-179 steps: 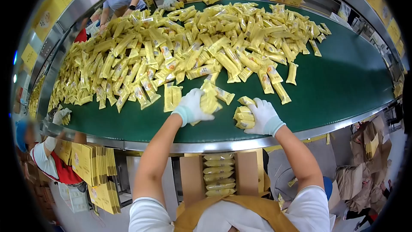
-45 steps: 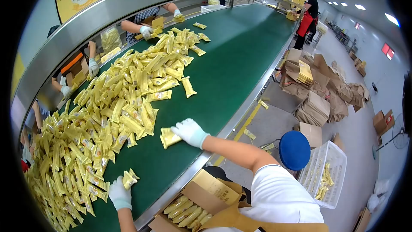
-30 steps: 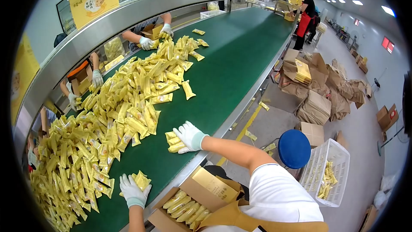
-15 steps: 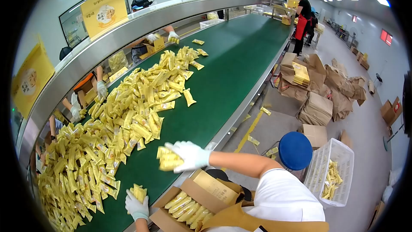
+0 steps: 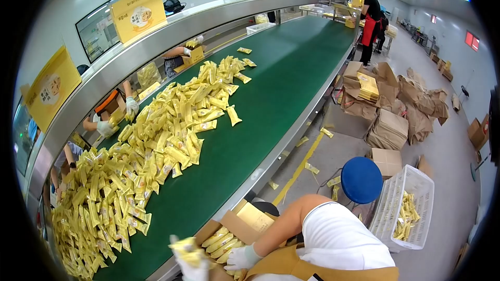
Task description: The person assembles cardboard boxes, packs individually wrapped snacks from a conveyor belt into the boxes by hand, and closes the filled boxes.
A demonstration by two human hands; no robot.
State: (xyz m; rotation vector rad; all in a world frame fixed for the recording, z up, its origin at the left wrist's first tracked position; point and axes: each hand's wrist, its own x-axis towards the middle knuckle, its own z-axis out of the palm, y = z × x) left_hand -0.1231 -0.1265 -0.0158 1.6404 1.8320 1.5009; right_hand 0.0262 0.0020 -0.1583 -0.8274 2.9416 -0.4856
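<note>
My left hand (image 5: 191, 266), in a white glove and blurred by motion, is closed on a few yellow packets (image 5: 188, 247) by the left wall of the cardboard box (image 5: 240, 228). Inside that box, similar packets (image 5: 219, 240) lie in a row. My gloved right hand (image 5: 242, 258) is down at the box's near end, its fingers curved over packets there; its palm side is hidden. A big heap of yellow packets (image 5: 151, 145) covers the left side of the green conveyor belt (image 5: 271, 88).
Across the belt, co-workers' gloved hands (image 5: 131, 108) work beneath a metal shelf (image 5: 208, 13). At right stand a blue stool (image 5: 361, 180), a white crate (image 5: 424, 213) holding packets, and brown paper bags (image 5: 386, 129). A person in a red apron (image 5: 369, 31) stands farther back.
My right hand has come from above the belt down into the box with its packets. My left hand has moved right, from the belt to the box, carrying packets.
</note>
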